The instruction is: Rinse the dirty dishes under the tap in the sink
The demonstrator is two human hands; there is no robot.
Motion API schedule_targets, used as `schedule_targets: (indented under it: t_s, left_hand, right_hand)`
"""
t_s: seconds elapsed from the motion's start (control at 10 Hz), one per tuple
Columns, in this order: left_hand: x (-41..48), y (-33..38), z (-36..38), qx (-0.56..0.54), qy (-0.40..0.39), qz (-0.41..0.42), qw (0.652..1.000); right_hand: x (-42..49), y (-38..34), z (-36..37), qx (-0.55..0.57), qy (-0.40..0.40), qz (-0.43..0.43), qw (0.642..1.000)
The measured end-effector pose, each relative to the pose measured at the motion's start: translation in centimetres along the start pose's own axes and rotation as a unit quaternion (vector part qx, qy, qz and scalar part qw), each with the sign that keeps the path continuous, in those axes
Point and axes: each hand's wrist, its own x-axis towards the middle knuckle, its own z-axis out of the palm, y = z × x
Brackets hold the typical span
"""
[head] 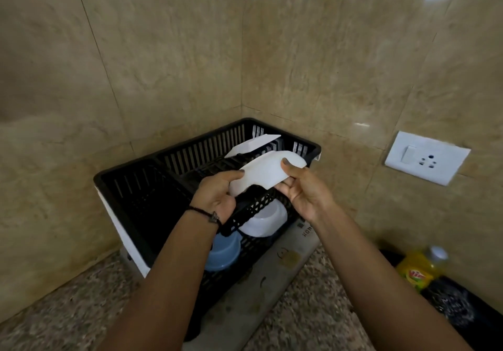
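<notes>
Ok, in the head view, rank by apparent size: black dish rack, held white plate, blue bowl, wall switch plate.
1. black dish rack
2. white plate and wall switch plate: they look about alike, so left unranked
3. blue bowl, smallest, though partly hidden

Wall socket (427, 157), yellow bottle (417, 270)

Two white plates (268, 172) (253, 143), two bowls (268, 220) (224, 252), one black rack (130, 168), one yellow bottle (416, 269).
</notes>
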Motion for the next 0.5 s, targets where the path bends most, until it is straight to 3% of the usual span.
schedule_targets:
  t_s: [0.5]
  left_hand:
    - [-2.1, -1.2, 1.3, 0.109, 0.025, 0.108, 0.988]
  right_hand:
    - [-3.1, 1.6, -0.9, -0.027, 0.004, 0.009, 1.0]
